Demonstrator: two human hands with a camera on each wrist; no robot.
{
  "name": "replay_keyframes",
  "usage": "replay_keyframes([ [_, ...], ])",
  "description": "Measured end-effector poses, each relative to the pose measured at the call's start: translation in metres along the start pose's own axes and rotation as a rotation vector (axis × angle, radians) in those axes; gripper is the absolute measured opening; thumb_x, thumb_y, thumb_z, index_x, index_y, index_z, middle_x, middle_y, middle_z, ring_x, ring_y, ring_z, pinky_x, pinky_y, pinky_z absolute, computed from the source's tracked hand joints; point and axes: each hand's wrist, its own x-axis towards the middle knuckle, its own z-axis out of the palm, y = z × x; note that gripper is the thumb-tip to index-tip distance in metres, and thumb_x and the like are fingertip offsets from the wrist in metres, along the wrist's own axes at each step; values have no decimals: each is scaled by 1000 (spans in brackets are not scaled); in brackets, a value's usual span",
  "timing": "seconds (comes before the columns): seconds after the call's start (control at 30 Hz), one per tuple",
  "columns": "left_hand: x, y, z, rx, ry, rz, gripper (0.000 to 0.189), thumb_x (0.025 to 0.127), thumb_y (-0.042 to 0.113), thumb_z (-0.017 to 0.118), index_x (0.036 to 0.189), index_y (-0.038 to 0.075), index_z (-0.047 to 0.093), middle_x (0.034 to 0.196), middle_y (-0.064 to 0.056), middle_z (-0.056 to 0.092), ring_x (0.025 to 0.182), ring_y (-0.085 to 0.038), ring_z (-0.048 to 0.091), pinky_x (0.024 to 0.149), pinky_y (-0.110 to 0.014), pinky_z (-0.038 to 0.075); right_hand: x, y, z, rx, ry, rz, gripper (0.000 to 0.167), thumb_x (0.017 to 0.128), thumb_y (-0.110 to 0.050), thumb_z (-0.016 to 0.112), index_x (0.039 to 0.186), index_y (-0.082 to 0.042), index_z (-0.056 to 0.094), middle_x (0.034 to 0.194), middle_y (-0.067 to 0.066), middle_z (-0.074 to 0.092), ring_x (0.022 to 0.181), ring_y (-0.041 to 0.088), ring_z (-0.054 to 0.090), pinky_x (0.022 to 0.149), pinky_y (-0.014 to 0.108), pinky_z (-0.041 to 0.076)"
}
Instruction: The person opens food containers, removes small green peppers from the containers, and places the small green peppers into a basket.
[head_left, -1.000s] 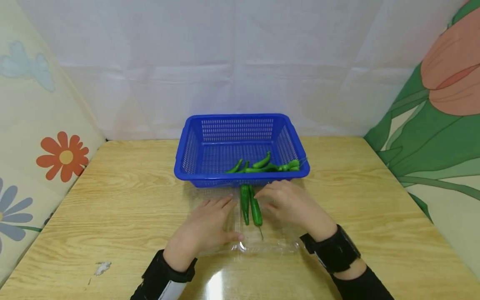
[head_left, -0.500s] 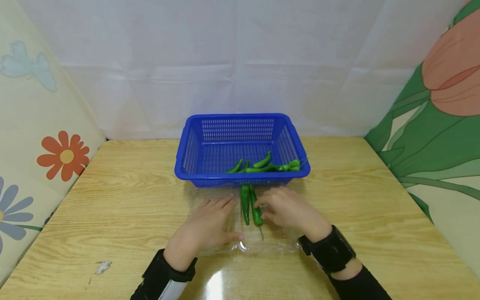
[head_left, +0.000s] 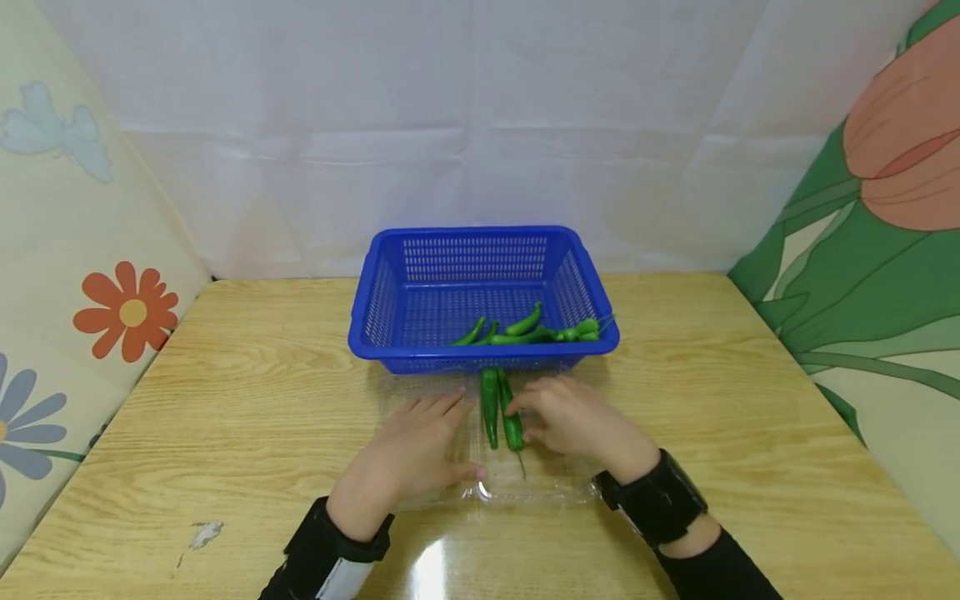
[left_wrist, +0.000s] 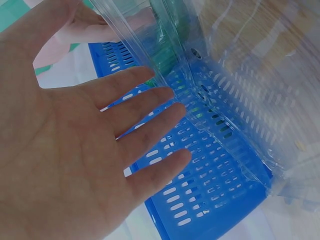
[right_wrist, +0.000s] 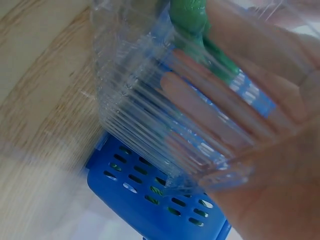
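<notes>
A clear plastic clamshell box (head_left: 551, 492) lies unfolded on the wooden table, with two long green chili peppers (head_left: 489, 408) side by side in its right half. My right hand (head_left: 581, 421) reaches into that half and pinches the right-hand chili pepper (head_left: 513, 433) between thumb and index finger near its stem end. Through the clear wall, the right wrist view shows its other fingers stretched out beside the pepper (right_wrist: 189, 15). My left hand (head_left: 412, 446) rests spread over the left half, thumb at the middle fold; its fingers (left_wrist: 150, 132) are straight and hold nothing.
Directly behind the box stands a blue perforated basket (head_left: 420, 353), with several green chili peppers (head_left: 525, 333) in its front right part. A white sheet (head_left: 300, 150) hangs at the back, and flower-patterned panels flank the table (head_left: 262, 400).
My right hand has shifted a little toward me along the right-hand chili pepper, from its upper part to near its stem end. The left hand, box and basket have stayed in place.
</notes>
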Motion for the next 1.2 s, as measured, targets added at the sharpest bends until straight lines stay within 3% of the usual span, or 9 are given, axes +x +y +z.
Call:
replay_keyframes([
  [0.4, 0, -1, 1, 14, 10, 6, 86, 86, 56, 69, 150, 5, 41, 156, -12, 37, 142, -33, 35, 117, -50, 27, 1, 1, 3, 106, -66, 36, 32, 76, -4, 84, 107, -11, 76, 100, 0, 72, 94, 21, 68, 84, 38, 57],
  [0.7, 0, -1, 1, 14, 7, 5, 87, 86, 56, 69, 151, 5, 41, 156, -12, 36, 142, -33, 35, 117, -50, 27, 1, 3, 10, 75, -28, -17, 34, 77, 9, 75, 105, -11, 77, 98, 0, 72, 91, 20, 68, 81, 35, 58],
  [1.0, 0, -1, 0, 3, -3, 0, 87, 86, 56, 69, 151, 6, 41, 157, -11, 36, 142, -33, 34, 117, -50, 27, -3, 3, 7, 67, -23, -19, 25, 73, 2, 84, 92, -14, 79, 84, -6, 60, 79, 13, 61, 70, 28, 54],
  [1.2, 0, -1, 1, 3, -7, -4, 87, 86, 57, 69, 152, 8, 40, 157, -11, 36, 143, -33, 34, 117, -51, 26, -3, 2, 6, 62, 6, -50, 23, 71, -5, 87, 91, -14, 79, 83, -6, 56, 79, 10, 57, 73, 29, 54],
])
